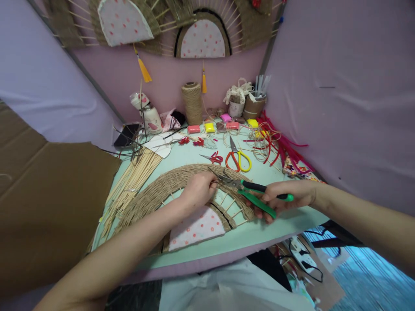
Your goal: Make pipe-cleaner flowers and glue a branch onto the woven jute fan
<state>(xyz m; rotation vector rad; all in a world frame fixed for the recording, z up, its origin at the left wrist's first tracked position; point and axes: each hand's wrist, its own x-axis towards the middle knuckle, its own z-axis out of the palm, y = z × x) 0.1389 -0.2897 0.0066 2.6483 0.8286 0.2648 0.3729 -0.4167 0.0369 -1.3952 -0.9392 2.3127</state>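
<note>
A half-round fan (142, 205) of woven jute twine on thin sticks lies on the table before me, with a white, red-dotted half-circle (197, 229) at its base. Over its upper middle my left hand (201, 188) is closed, fingertips pinched together. Whatever they pinch is too small to make out. My right hand (285, 196) grips the green and black handles of a pair of pruning shears (256, 194). The shears' blades are spread, pointing left, close to the fingertips of my left hand and above the woven band.
Orange-and-yellow scissors (238, 159) and small red scissors (214, 158) lie behind the fan. Bamboo sticks (139, 170) are bundled at left beside cardboard (55, 194). A twine spool (192, 103), clay packets (209, 127) and red pipe cleaners (282, 142) line the back.
</note>
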